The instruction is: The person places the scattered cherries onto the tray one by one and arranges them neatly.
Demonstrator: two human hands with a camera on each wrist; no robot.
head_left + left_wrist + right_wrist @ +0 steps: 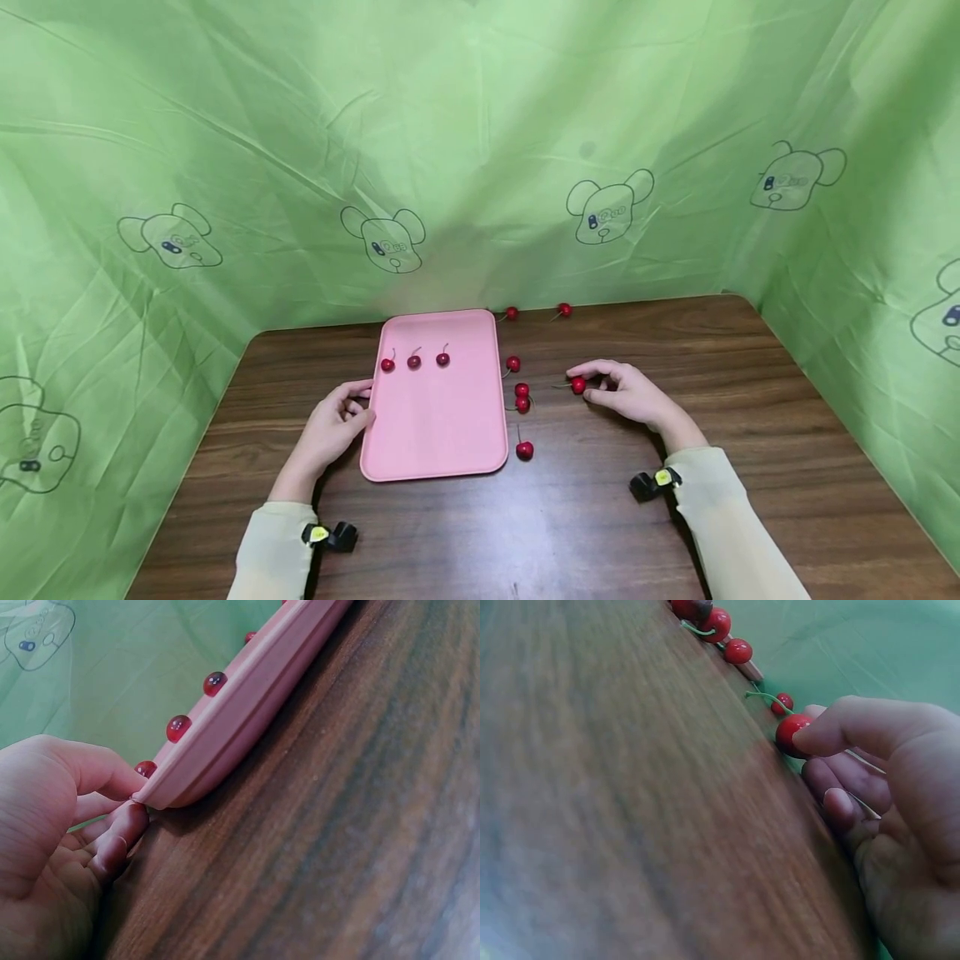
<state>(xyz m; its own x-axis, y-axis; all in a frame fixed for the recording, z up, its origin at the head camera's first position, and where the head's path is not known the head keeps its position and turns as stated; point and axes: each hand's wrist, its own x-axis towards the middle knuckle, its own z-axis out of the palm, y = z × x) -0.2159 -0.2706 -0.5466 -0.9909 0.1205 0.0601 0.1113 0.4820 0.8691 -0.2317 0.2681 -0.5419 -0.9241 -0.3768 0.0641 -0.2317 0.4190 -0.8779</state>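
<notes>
On the dark wooden table [442, 537] in the head view, six loose cherries [513, 364] lay to the right of a pink tray [438, 425], two of them together in the gap between it and the right hand [630, 393]. That hand pinched another stemmed cherry [578, 385] between thumb and fingers. Three more cherries [414, 362] sat in a row on the tray's far left part, stems pointing away from the person. The left hand [336, 425] gripped the tray's left edge. Each pale sleeve [727, 500] had a black device [343, 537] at the wrist. The wood grain ran across the tabletop, with a patch of light near the front; wrinkled green cloth [480, 150] printed with animal-head outlines hung behind and at both sides.

In the left wrist view, the thumb and fingers held the tray's rim, with red cherries showing above it and the cloth beyond.

In the right wrist view, thumb and fingertips held the cherry by its body, its green stem sticking out; other cherries showed farther off, near the tray's partly hidden edge.
</notes>
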